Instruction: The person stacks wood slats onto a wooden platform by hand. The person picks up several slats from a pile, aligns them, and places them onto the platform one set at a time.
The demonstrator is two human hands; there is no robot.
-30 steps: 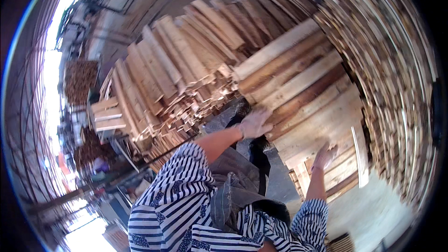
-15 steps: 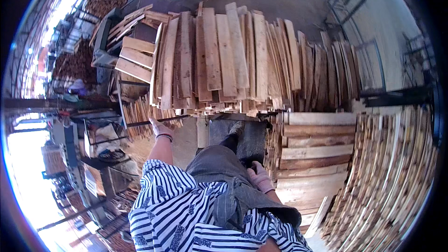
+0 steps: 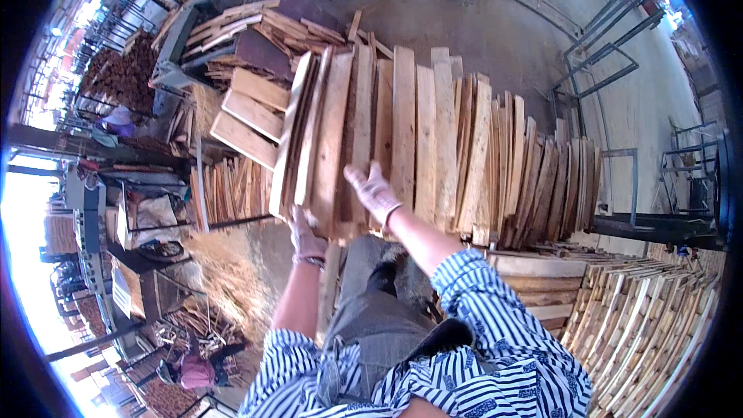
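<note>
A long row of rough wooden boards [image 3: 403, 131] stands packed on edge in front of me, their near ends toward my body. My left hand [image 3: 308, 241], in a pale pinkish glove, touches the near ends of the leftmost boards [image 3: 328, 139]. Its fingers point up and look apart; their tips are partly lost against the wood. Over the near part of the same row lies my right hand [image 3: 375, 195], gloved alike, thumb and fingers spread. No board is clearly enclosed by either hand.
Several short planks [image 3: 251, 112] stick out left of the row, with loose offcuts [image 3: 298, 31] behind. Stacked timber [image 3: 646, 325] fills the right side. Metal frames [image 3: 611, 70] stand at the far right. Sawdust [image 3: 232, 259] covers floor at left; another person [image 3: 197, 371] is at lower left.
My right hand has come up from beside my hip onto the boards. The left has moved right and slightly down to the board ends. The view has shifted too.
</note>
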